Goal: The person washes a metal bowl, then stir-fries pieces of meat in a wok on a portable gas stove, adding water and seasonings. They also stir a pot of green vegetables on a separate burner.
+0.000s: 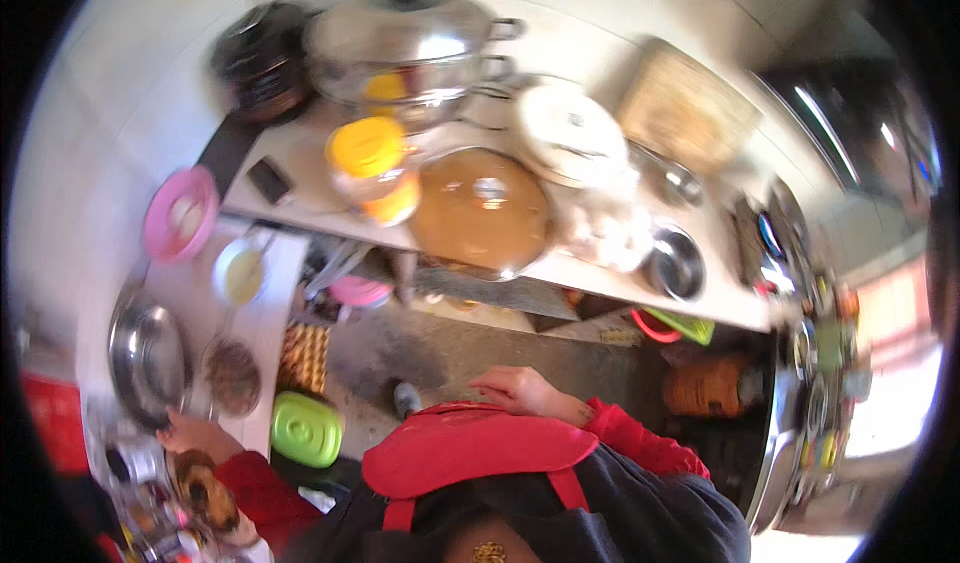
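My left hand (196, 437) reaches to the side counter at the left, its fingertips at the near rim of a round stainless steel basin (150, 360). Whether the fingers grip that rim cannot be made out. Beside the basin sits a bowl with brownish contents (233, 377), and farther along is a white bowl holding something pale yellow (240, 272). My right hand (517, 389) hovers in front of my red apron top (480, 450), fingers loosely bent, with nothing visible in it.
On the main counter stand a large steel steamer pot (397, 37), a yellow-lidded jar (371, 158), a wide brown-filled basin (480, 214) and a dark bowl (675, 263). A pink bowl (180, 214) is at the corner. Below lie a green lidded box (306, 429) and an egg tray (304, 356).
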`<control>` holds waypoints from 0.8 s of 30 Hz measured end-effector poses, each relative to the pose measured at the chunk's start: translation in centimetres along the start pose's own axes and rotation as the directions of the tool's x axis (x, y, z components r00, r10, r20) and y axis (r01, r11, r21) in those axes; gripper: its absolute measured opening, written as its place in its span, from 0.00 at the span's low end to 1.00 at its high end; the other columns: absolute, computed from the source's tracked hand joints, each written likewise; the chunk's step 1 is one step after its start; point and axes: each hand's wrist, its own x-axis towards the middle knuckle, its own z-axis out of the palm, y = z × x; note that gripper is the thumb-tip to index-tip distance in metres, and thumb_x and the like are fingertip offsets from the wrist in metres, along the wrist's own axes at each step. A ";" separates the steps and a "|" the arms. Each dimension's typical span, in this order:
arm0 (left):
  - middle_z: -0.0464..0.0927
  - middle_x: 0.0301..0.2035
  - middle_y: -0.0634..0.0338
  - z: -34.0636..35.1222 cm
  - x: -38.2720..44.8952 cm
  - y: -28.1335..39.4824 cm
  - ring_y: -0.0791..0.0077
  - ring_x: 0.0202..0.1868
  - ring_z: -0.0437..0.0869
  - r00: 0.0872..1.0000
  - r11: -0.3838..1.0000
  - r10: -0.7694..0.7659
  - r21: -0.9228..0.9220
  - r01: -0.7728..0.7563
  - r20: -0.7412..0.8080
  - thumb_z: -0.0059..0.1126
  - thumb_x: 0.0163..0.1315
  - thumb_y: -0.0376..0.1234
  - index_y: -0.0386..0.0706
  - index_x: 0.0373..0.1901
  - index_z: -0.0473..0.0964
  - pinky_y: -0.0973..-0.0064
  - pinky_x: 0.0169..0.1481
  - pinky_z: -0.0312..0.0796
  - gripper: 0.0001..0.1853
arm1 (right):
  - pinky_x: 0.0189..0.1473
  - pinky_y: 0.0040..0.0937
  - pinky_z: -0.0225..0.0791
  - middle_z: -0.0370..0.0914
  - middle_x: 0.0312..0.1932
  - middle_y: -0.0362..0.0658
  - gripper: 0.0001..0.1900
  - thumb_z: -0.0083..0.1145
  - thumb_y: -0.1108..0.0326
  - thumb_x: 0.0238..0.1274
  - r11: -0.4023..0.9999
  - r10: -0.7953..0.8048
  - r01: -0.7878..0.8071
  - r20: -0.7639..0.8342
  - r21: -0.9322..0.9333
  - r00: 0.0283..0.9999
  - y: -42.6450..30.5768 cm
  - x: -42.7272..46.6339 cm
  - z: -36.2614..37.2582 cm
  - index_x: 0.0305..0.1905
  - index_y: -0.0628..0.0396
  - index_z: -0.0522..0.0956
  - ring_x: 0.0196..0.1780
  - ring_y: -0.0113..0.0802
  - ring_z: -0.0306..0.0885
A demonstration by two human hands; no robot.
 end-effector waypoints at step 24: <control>0.76 0.36 0.60 -20.1 -90.0 29.8 0.74 0.33 0.80 -0.884 0.915 0.095 0.310 0.259 0.458 0.52 0.64 0.27 0.43 0.41 0.70 0.78 0.36 0.75 0.06 | 0.35 0.36 0.73 0.77 0.33 0.47 0.11 0.54 0.73 0.59 0.851 0.404 -0.506 -0.790 0.140 0.462 10.9 -52.4 -19.0 0.46 0.56 0.79 0.34 0.45 0.78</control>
